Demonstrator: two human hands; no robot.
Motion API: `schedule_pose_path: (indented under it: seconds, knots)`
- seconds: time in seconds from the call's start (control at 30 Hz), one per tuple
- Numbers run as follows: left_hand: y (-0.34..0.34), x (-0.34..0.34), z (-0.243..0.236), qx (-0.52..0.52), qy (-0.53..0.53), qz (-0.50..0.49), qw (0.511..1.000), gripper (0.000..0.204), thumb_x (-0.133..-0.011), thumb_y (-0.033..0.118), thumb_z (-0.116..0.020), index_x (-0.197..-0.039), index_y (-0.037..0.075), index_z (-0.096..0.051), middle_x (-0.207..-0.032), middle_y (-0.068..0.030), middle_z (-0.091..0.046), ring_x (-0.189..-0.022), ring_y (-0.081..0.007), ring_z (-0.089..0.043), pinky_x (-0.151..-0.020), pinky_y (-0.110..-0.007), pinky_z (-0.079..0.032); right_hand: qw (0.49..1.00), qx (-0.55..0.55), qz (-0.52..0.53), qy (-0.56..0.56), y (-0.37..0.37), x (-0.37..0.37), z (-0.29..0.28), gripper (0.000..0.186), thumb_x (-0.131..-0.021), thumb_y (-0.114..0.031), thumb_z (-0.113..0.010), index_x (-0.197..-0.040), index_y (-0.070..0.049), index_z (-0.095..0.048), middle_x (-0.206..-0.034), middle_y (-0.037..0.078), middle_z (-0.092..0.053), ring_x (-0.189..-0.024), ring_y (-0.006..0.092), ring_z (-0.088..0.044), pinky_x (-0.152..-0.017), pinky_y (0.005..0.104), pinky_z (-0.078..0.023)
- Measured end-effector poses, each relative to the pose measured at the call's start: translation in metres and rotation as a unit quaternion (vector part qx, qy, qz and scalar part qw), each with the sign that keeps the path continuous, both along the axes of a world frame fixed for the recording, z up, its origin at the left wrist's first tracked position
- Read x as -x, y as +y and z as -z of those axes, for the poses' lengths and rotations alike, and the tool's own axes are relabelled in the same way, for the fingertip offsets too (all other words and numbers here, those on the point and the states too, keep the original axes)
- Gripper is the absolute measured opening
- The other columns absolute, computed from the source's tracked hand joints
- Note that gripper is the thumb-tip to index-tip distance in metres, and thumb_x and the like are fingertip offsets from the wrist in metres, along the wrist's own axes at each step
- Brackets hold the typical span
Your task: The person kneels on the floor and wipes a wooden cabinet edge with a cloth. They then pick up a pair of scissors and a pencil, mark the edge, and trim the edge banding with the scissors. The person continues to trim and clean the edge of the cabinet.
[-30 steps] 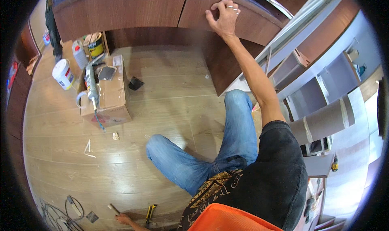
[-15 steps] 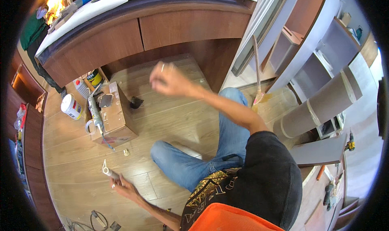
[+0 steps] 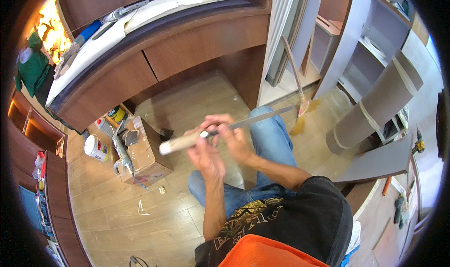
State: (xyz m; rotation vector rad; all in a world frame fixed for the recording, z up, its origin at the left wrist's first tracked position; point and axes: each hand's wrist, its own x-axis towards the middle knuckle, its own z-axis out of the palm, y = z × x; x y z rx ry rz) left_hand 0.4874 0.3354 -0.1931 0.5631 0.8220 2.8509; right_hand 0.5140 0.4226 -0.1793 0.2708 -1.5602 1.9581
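My two hands meet above my knees. My left hand (image 3: 206, 162) is closed round the near end of a beige tube (image 3: 182, 143) with a white end, which points left and is slightly blurred. A long flat grey strip (image 3: 267, 117), like a blade, runs from my right hand (image 3: 236, 143) out to the right over my knee. The fingers of my right hand are closed on it. A small dark piece shows between the hands. My fingers hide whether tube and strip touch.
Left of my knees stands a cardboard box (image 3: 149, 160) with a caulking gun (image 3: 121, 147) on it, beside a white bucket (image 3: 96, 147). A bent white strip (image 3: 142, 209) lies on the floor. Ahead is a wooden desk (image 3: 201, 56). A broom (image 3: 300, 105) and a wrapped roll (image 3: 375, 103) stand right.
My left hand has lifted the beige tube from low on the left to above my knees. My right hand has come down to it, and the grey strip now shows. The view has shifted.
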Motion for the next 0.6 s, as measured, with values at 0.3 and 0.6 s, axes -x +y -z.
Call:
schedule_pose_path:
  seconds: [0.3, 0.6]
  knots:
    - [0.051, 0.06, -0.001, 0.325, 0.233, 0.053, 0.915, 0.031, -0.098, 0.015, -0.064, -0.125, 0.003, -0.055, -0.12, -0.0116, -0.06, -0.109, -0.0218, -0.063, -0.094, -0.035, -0.051, 0.846, -0.051, 0.488, 0.209, 0.197, -0.036, -0.078, 0.034, -0.109, -0.027, -0.04, -0.108, 0.004, -0.055, -0.115, 0.019, -0.065, -0.102, 0.0252, -0.067, -0.086, 0.0406, -0.063]
    - [0.091, 0.158, -0.153, 0.482, 0.507, -0.352, 0.621, 0.023, -0.094, 0.018, -0.067, -0.109, 0.001, -0.064, -0.113, -0.0145, -0.063, -0.105, -0.0295, -0.065, -0.089, -0.041, -0.054, 0.745, -0.085, 0.595, 0.29, 0.288, 0.011, -0.118, 0.038, -0.109, -0.031, -0.04, -0.106, 0.004, -0.053, -0.109, 0.02, -0.067, -0.097, 0.0242, -0.069, -0.081, 0.0351, -0.064]
